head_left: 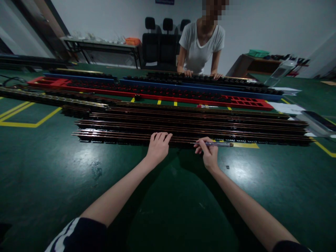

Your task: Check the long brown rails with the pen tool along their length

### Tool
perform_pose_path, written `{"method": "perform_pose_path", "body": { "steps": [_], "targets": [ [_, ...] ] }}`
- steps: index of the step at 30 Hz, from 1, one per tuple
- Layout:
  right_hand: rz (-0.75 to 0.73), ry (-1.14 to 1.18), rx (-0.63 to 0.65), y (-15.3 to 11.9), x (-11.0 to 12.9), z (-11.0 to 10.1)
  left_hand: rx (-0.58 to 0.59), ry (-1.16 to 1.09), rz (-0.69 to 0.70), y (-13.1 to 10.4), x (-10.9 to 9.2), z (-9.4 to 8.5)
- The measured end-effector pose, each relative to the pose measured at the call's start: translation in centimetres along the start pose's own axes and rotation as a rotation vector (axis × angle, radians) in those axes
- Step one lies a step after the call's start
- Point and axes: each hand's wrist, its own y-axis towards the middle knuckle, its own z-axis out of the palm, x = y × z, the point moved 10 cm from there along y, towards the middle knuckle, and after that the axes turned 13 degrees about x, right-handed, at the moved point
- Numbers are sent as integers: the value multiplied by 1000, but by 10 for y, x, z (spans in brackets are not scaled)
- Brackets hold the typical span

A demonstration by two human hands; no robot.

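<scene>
Screwdriver (pixel 219 144) in the right hand (pixel 207 151), thumb and fingers closed round it, thin shaft pointing left along the front edge of the long copper-and-black strips (pixel 183 126). Strips lie side by side across the green table (pixel 78 185), just beyond both hands. Left hand (pixel 159 145) palm down on the nearest strips, fingers slightly spread; cannot tell whether it grips or merely rests. Main risk, as I judge it: shaft skidding along the narrow strips toward the left hand if pushed too hard, since the tip points that way. Second: front strips slipping out of line, should the left hand bear unevenly; no stop visible on their near side. Third: small dark piece (pixel 227 167) loose beside the right forearm (pixel 245 203), easily knocked by a sideways sweep. Tip contact too small to confirm.
</scene>
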Motion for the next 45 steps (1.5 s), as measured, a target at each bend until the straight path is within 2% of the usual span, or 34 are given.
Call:
{"method": "perform_pose_path", "body": {
  "steps": [30,45],
  "targets": [
    [6,13,4,2,-4,0,-37,39,19,-1,-3,0],
    [-5,-45,136,4,-1,14,-10,-8,11,0,1,0]
  ]
}}
